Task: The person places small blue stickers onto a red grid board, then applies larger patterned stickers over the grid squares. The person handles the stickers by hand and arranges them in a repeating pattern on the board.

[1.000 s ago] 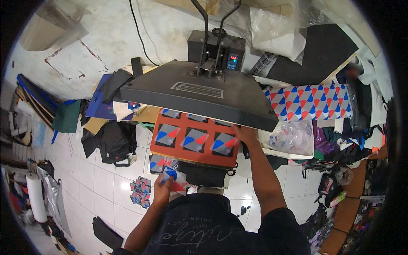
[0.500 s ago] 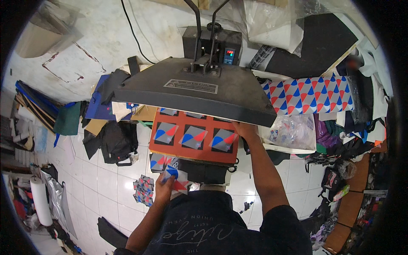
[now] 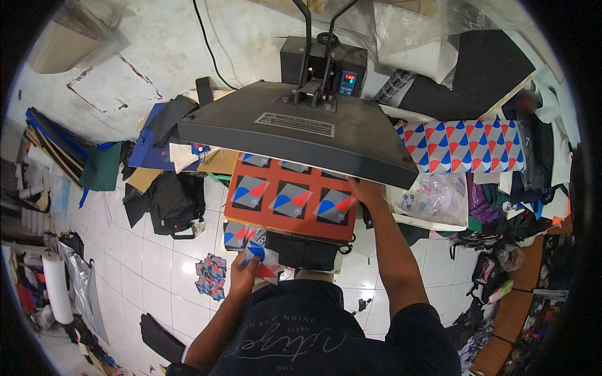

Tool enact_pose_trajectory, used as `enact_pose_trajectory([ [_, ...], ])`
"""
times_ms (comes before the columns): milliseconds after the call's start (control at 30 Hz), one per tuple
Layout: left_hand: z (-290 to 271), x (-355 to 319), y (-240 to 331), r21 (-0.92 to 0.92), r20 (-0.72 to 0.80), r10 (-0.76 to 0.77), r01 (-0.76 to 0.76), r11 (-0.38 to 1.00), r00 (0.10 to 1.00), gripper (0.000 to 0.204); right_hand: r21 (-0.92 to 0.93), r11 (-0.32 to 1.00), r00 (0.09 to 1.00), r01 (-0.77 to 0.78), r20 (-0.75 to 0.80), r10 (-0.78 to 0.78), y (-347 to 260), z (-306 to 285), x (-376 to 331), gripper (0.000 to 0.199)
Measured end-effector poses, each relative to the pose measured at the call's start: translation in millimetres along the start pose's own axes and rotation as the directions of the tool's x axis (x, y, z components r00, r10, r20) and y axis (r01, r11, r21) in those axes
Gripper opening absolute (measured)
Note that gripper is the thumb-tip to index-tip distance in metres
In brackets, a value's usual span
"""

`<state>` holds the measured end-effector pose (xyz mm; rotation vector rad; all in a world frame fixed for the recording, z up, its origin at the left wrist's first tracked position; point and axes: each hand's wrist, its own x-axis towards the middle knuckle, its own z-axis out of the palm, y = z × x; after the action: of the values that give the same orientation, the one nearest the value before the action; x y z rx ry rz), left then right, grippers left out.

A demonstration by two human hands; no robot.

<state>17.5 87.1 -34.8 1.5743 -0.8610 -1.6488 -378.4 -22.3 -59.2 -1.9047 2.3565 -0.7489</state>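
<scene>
A heat press stands before me, its dark upper plate (image 3: 251, 135) raised above a reddish-brown lower pad (image 3: 263, 216). Rows of black squares lie on the pad, each topped by a tilted grey, blue and red printed piece (image 3: 290, 199). Low by my body, my left hand (image 3: 244, 271) is closed on a few similar printed pieces (image 3: 266, 262). My right hand (image 3: 368, 193) reaches in at the pad's right side, under the upper plate's edge. Its fingertips are hidden there, so I cannot see whether they hold anything. The back rows are partly covered by the plate.
Printed pieces also lie below the pad's left front corner (image 3: 237, 235) and in a pile on the tiled floor (image 3: 211, 276). A black bag (image 3: 177, 203) is at left. At right are a patterned sheet (image 3: 464, 145) and a white box (image 3: 433, 219) of clear plastic.
The whole view has shifted slightly, with the press appearing farther right. My left hand keeps its printed pieces, and my right hand stays at the pad's right side.
</scene>
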Motion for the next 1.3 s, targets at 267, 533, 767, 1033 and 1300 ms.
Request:
enact_pose_trajectory([
  [267,-4,-2,-1,0.014,-0.015,-0.014,0.014,1.000,1.000,0.019,-0.026,1.000,0.998,0.004,0.062,-0.002,1,2,0,0.048],
  [533,-1,-1,3,-0.014,-0.020,-0.038,0.038,0.999,0.999,0.019,-0.157,0.969,0.968,0.192,-0.134,-0.213,22,16,-1,0.045],
  [767,3,-3,10,0.011,-0.030,-0.029,0.029,1.000,0.999,0.019,-0.164,0.948,0.935,0.274,-0.188,-0.302,24,16,0,0.037],
  [1033,-2,-2,3,0.003,-0.025,-0.022,0.023,1.000,0.999,0.020,-0.137,0.966,0.955,0.221,-0.168,-0.243,24,19,-1,0.038],
  [1300,-1,0,3,0.031,-0.020,-0.031,0.032,0.999,0.999,0.021,-0.073,0.990,0.984,0.121,-0.121,-0.129,23,21,-2,0.040],
])
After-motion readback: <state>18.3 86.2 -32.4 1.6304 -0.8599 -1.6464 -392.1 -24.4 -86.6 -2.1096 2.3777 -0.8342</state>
